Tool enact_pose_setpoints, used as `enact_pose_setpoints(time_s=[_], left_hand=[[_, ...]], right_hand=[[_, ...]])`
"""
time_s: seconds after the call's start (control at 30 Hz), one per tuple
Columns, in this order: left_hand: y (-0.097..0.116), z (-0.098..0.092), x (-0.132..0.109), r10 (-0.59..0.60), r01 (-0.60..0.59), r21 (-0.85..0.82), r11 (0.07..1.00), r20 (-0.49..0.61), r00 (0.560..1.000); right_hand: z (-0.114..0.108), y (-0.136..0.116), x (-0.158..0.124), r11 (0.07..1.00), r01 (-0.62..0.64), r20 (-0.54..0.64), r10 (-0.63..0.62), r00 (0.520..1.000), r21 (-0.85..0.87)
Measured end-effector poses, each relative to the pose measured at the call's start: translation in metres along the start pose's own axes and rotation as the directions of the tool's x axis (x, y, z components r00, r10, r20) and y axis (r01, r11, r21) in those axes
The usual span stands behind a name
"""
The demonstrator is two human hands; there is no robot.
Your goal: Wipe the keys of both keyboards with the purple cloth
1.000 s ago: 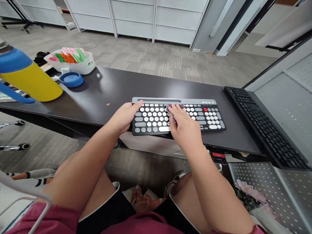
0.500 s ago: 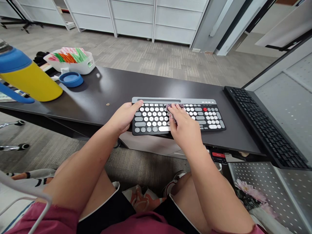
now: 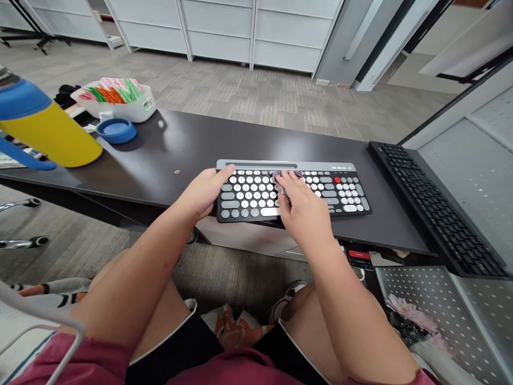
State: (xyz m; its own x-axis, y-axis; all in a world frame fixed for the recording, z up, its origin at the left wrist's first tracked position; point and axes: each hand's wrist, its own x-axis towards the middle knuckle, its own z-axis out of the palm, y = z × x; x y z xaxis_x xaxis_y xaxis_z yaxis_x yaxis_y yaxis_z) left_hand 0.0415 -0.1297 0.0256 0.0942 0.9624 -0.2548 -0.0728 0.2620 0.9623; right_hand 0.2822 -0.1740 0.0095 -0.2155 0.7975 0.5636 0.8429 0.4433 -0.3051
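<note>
A grey and black keyboard [image 3: 248,188] with round white and grey keys lies at the near edge of the dark desk [image 3: 192,141]. My left hand [image 3: 203,193] grips its left end, the thumb on top and the other fingers hidden underneath. Over the middle keys, my right hand [image 3: 302,206] presses a small patterned cloth [image 3: 277,176] onto the keyboard. Most of the cloth is covered by the fingers, which lie close together.
A yellow and blue tumbler [image 3: 56,133], a blue lid [image 3: 117,131] and a white basket [image 3: 132,109] stand at the left. At the right, a black keyboard [image 3: 436,206] lies beside a perforated panel [image 3: 473,155]. Pink flowers [image 3: 412,313] are lower right.
</note>
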Motion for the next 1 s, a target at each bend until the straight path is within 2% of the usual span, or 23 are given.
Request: enact_pose_setpoints(time_s=[0.43, 0.67, 0.83, 1.0], left_hand=[[0.001, 0.001, -0.001, 0.003, -0.003, 0.004, 1.000, 0.004, 1.000], [0.001, 0.001, -0.001, 0.008, -0.008, 0.020, 1.000, -0.006, 1.000], [0.000, 0.000, 0.000, 0.025, -0.025, 0.022, 0.999, 0.006, 1.000], [-0.002, -0.001, 0.001, 0.025, -0.025, 0.013, 1.000, 0.004, 1.000]], right_hand=[[0.000, 0.000, 0.000, 1.000, -0.031, 0.032, 0.030, 0.999, 0.008], [-0.003, -0.002, 0.000, 1.000, -0.007, 0.054, 0.007, 0.999, -0.012], [-0.007, -0.007, 0.000, 0.999, 0.037, 0.051, -0.038, 0.998, 0.021], [-0.012, -0.004, 0.002, 0.998, 0.028, 0.078, -0.033, 0.996, 0.059]])
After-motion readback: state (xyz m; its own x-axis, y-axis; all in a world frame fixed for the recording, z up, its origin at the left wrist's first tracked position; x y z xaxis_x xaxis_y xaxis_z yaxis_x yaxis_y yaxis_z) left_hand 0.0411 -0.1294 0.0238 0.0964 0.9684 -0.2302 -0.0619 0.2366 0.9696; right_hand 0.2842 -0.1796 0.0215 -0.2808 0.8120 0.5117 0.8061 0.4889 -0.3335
